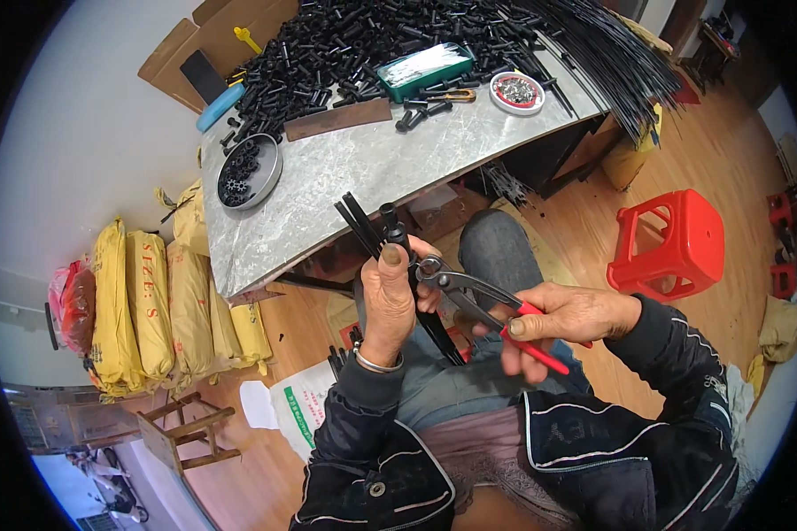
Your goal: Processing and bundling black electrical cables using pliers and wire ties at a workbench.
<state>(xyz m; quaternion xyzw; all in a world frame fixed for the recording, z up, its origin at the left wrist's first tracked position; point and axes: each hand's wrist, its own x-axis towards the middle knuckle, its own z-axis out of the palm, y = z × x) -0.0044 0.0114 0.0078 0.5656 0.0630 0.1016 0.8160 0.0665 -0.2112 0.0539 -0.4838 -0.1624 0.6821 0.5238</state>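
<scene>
My left hand (390, 305) is closed round a bundle of thin black rods (357, 221), held upright above my lap. A black plastic fitting (390, 219) with a knobbed top stands among them by my thumb. My right hand (567, 314) grips red-handled pincers (487, 292), the handles somewhat apart. Their jaws lie against the bundle beside my left fingers; what is between the jaws I cannot make out. The lower ends of the rods show below my left hand, over my jeans.
On the grey table (354, 159) are heaped black plastic fittings (345, 44), long black rods (593, 53), a green box (425, 75), a bowl of small metal pieces (516, 92) and a bowl of black rings (250, 171). A red stool (673, 239) and yellow sacks (150, 301) stand on the floor.
</scene>
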